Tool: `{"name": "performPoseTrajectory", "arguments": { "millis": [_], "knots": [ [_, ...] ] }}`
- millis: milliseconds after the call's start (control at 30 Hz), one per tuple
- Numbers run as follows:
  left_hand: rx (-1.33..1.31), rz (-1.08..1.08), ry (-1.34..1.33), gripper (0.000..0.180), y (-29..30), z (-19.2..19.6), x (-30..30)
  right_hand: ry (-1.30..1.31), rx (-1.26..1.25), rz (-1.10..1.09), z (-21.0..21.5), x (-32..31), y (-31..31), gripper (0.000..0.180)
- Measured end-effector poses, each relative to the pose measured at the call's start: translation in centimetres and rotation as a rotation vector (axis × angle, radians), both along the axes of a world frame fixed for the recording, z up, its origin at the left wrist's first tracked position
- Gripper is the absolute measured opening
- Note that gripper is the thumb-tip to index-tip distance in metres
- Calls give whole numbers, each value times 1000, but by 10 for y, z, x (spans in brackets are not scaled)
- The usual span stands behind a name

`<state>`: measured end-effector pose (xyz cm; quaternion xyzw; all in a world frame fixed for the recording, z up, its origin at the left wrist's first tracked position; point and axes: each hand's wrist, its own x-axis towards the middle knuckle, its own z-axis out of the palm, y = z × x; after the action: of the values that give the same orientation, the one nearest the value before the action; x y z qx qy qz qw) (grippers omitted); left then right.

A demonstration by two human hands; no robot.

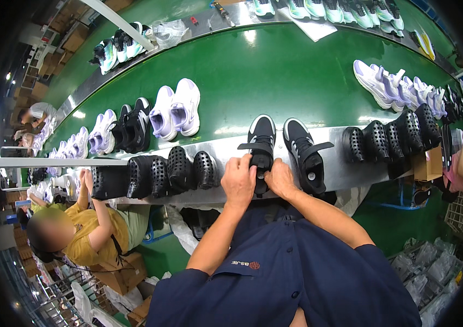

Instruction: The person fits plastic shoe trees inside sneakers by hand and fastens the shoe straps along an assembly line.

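Note:
Directly in front of me on the metal ledge stands a black sneaker (262,128) with a white sole edge, its toe pointing away and its strap sticking out to the left. My left hand (239,179) grips the left side of its opening, fingers closed at the collar. On the opposite side my right hand (279,179) is closed on the collar by the heel. Between the hands the tongue shows, but the fingertips are partly hidden inside. Just right of it rests the matching sneaker (300,143), its strap stretched out to the right and untouched.
Black perforated shoe forms (180,168) stand left of me, and more forms (376,140) line the right. Beyond lie white-lilac sneakers (187,106) and black sneakers (136,125) on the green belt (253,71). A co-worker in yellow (92,229) works at the left.

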<state>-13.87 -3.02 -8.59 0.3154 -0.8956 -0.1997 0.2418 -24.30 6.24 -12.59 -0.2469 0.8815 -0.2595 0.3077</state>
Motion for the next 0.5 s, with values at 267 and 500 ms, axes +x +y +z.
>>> {"name": "performPoseTrajectory", "arguments": {
  "millis": [267,500],
  "knots": [
    [-29,-132,-14,23,11,-2,7,-145,38,-60,18,-9,5,48],
    [117,-462,54,22,36,21,23,272,-34,-102,87,-46,119,26]
  ]
}}
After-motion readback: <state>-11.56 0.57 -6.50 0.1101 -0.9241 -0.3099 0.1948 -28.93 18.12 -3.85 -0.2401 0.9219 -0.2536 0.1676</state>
